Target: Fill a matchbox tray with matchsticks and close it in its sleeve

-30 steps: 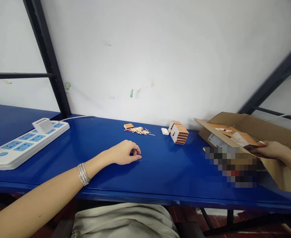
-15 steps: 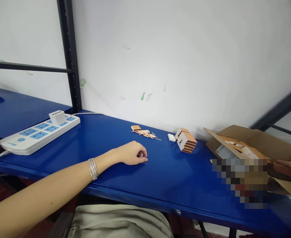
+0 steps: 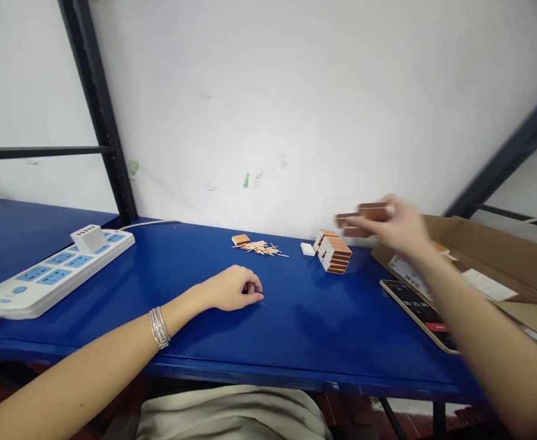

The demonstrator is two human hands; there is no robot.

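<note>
My right hand [image 3: 403, 226], blurred by motion, grips a few brown-sided matchboxes [image 3: 362, 221] in the air, above and right of the stacked matchboxes [image 3: 335, 252]. That stack stands on the blue table near the wall, its white tray ends facing left. Beside it lies a small white piece [image 3: 308, 249]. My left hand [image 3: 238, 287] rests on the table with fingers curled in, nothing visible in them. Beyond it is a loose heap of matches [image 3: 261, 247] with red heads, and a single matchbox [image 3: 240, 239] lies at its back edge.
An open cardboard box [image 3: 525, 263] sits on the right, with white and orange packs inside. A phone [image 3: 421, 315] showing a timer lies before it, partly behind my right forearm. A power strip [image 3: 62, 275] with a white plug-in charger [image 3: 88, 239] lies at left.
My right hand has come out of the cardboard box, up and to the left, with matchboxes in its grip. My left hand stays on the table. The view has shifted slightly.
</note>
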